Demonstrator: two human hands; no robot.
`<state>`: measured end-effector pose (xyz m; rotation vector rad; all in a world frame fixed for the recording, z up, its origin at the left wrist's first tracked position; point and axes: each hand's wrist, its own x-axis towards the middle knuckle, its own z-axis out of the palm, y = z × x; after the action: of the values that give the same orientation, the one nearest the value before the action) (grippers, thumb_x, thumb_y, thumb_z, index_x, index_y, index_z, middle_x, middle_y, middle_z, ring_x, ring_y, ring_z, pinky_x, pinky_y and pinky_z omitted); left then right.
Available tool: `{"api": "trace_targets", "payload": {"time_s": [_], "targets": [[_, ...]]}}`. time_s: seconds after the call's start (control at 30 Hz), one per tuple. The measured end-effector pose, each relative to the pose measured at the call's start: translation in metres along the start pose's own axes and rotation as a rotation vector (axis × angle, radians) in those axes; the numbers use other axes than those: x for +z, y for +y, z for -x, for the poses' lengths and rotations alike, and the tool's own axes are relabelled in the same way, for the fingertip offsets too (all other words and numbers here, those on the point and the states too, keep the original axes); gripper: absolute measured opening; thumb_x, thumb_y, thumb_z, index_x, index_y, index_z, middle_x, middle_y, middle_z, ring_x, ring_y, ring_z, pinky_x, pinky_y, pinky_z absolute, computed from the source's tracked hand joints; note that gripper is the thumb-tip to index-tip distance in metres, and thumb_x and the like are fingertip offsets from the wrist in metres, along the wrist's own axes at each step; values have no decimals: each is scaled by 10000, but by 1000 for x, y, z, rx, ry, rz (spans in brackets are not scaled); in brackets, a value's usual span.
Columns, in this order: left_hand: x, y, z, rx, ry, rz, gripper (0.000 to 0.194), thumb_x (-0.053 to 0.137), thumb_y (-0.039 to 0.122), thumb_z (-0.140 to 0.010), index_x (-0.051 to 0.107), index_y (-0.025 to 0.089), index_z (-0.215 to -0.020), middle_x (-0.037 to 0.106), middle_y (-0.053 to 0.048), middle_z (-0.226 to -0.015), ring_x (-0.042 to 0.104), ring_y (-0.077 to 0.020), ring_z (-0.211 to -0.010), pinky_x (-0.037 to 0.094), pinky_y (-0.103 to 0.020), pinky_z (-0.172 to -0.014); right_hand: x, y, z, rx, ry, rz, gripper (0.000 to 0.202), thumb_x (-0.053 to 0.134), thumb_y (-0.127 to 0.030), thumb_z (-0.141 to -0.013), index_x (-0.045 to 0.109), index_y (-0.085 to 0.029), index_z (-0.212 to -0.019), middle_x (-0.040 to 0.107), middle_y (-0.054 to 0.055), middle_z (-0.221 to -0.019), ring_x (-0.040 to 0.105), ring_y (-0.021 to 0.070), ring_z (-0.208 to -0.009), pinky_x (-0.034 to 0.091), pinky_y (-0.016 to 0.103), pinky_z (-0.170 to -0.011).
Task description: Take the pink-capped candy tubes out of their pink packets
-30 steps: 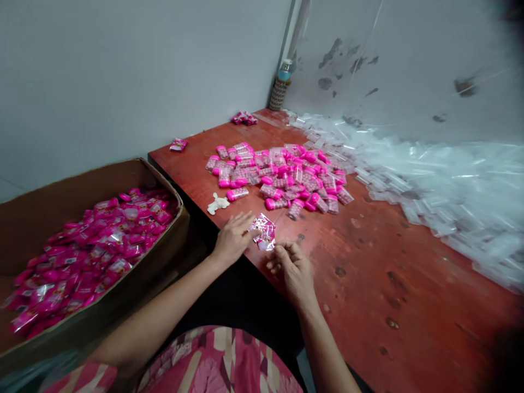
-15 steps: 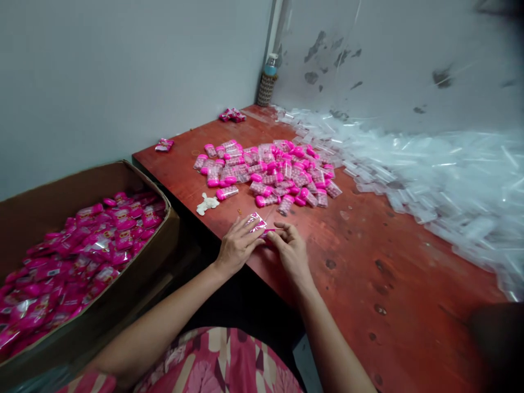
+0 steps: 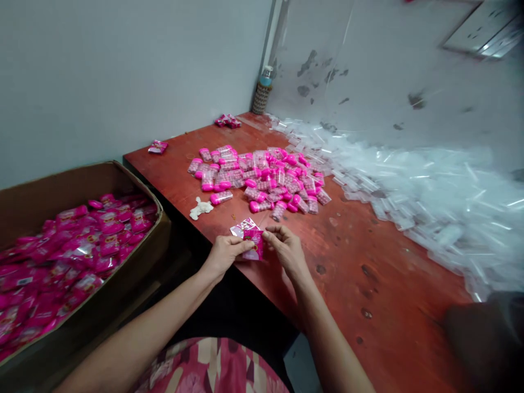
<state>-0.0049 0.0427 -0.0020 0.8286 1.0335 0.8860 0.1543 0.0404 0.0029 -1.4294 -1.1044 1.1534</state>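
Far left: the carton (image 3: 45,199) holds heaped pink packages (image 3: 73,251); I judge these complete. Next, my left hand (image 3: 223,255), its forearm angled forward and right, pinches a flat pink packet (image 3: 255,250) by its left edge. I hold this packet over the near edge of the table (image 3: 347,262). Behind it, pink-capped tubes (image 3: 282,177) lie unbagged; I judge these outstanding. My right hand (image 3: 286,245), wrist turned inward, appears to pinch the upper right corner. Far right: heaped clear sleeves (image 3: 409,180).
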Motion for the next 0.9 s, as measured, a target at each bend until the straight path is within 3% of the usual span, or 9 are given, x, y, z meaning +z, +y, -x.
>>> {"api": "trace_targets", "payload": {"time_s": [0.1, 0.23, 0.33, 0.43, 0.6, 0.77, 0.83, 0.9], "targets": [[-2, 2, 2, -46, 44, 95, 237, 733, 312, -554, 655, 98, -621, 636, -43, -591, 588, -122, -541, 478, -228, -543, -19, -5, -15, -51, 150, 308, 313, 525, -450, -724, 576, -157, -823, 640, 46, -698, 589, 166, -603, 422, 260, -542], [-3, 3, 3, -88, 120, 211, 240, 753, 287, -534, 621, 96, -592, 640, -50, -602, 583, -106, -511, 470, -196, -477, -33, -18, -40, -66, 347, 904, 396, 406, -480, -788, 603, -147, -875, 663, 115, -793, 612, 245, -771, 422, 326, -672], [-3, 2, 2, -106, 177, 316, 234, 752, 270, -546, 603, 97, -598, 629, -38, -603, 582, -105, -509, 483, -197, -457, -25, -26, -57, 24, 371, 1183, 508, 365, -536, -791, 590, -108, -946, 650, 186, -867, 601, 302, -849, 417, 373, -713], [-5, 3, 0, -144, 182, 397, 210, 733, 244, -587, 611, 91, -665, 640, -52, -645, 602, -118, -536, 509, -209, -477, -12, -28, -69, 100, 330, 1280, 599, 415, -572, -750, 564, -54, -1011, 626, 241, -919, 592, 340, -874, 427, 400, -710], [-8, 7, -3, -183, 208, 530, 175, 692, 214, -648, 611, 95, -747, 660, -69, -704, 629, -141, -589, 541, -250, -534, -19, -23, -72, 103, 242, 1292, 376, 507, -404, -742, 623, -75, -885, 633, 241, -884, 603, 331, -859, 424, 390, -710], [-3, 7, -8, -190, 236, 662, 186, 684, 218, -660, 601, 105, -784, 665, -68, -729, 645, -167, -630, 549, -284, -584, -36, -16, -37, 28, 165, 1208, 318, 412, -400, -799, 595, -139, -794, 647, 165, -760, 618, 290, -759, 429, 363, -642], [0, 6, -10, -193, 242, 698, 199, 676, 231, -670, 596, 102, -799, 665, -76, -734, 647, -172, -636, 547, -287, -597, -30, -12, -10, -18, 75, 930, 340, 342, -420, -834, 557, -173, -745, 621, 84, -624, 609, 226, -609, 435, 313, -555], [3, 6, -11, -191, 251, 728, 200, 668, 232, -680, 593, 105, -814, 663, -74, -733, 648, -172, -644, 545, -290, -607, -14, -8, 20, -12, -41, 460, 338, 337, -459, -836, 513, -190, -729, 584, 28, -567, 565, 170, -489, 430, 270, -469]]}}
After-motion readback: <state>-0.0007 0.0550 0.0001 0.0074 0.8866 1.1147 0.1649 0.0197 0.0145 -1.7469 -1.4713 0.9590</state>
